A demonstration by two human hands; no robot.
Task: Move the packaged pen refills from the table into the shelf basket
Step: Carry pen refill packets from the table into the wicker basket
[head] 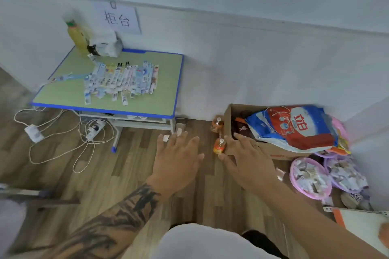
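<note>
The packaged pen refills are lying spread in a loose fan on the green table, up and to the left of both hands, their long axes running roughly from the table's near edge toward the wall. The left hand is hovering nearer, fingers spread and holding nothing, and the right hand is likewise splayed and empty. A juice bottle and a bag are standing behind the pile, 2 small bottles and a cardboard box are sitting beside the right hand, and no shelf basket is showing clearly.

Packaged pen refills lie heaped flat on the table.
</note>
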